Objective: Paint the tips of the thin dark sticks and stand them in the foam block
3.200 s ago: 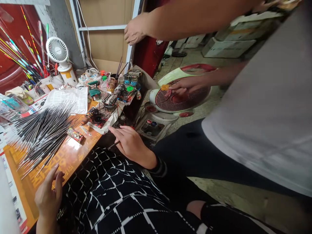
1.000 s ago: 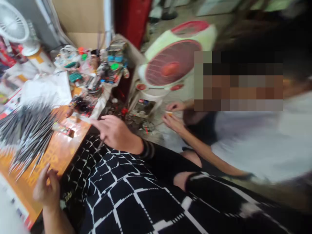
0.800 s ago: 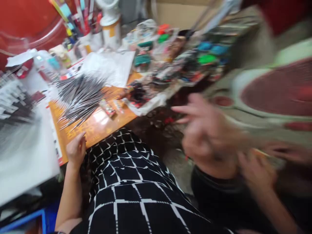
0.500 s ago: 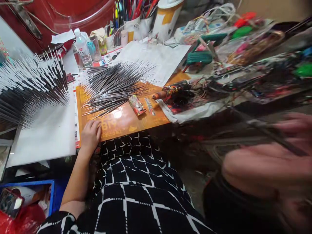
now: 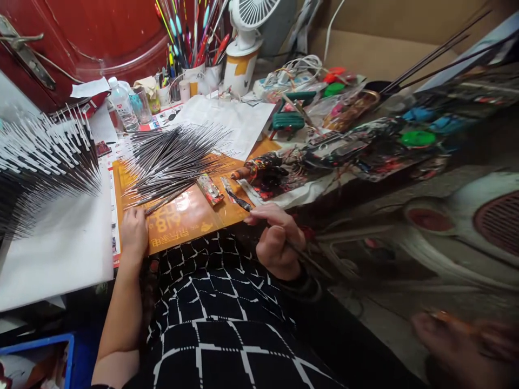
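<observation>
the person's left hand point(image 5: 135, 232) rests at the near edge of a shiny orange sheet point(image 5: 178, 229) on a cluttered table. its fingers are bent, their tips at the near end of one dark rod point(image 5: 166, 202) that slants out of a loose pile of thin black rods point(image 5: 170, 156); the fingers' undersides are hidden, so i cannot tell whether they pinch it. the right hand point(image 5: 280, 237) is closed on a slender dark tool point(image 5: 239, 201), thumb and forefinger near its black tip. the tool's middle is hidden by the fingers, and its shaft fades into dark background behind the hand. the tip is over the sheet, close to a small, paint-smeared block point(image 5: 210, 189); i cannot tell whether it touches anything. behind the tip, a wooden handle point(image 5: 241, 173) sticks out of dark, paint-caked clutter too tangled to sort. at left, many rods with white ends point(image 5: 57, 140) stand crowded over a white slab point(image 5: 68, 243), cut off by the picture's edge. a white fan point(image 5: 253, 13) is cropped at the top, a blue crate point(image 5: 71, 351) at lower left. at lower right, another person's hands point(image 5: 450, 340) are blurred around something orange, its shape unclear.
</observation>
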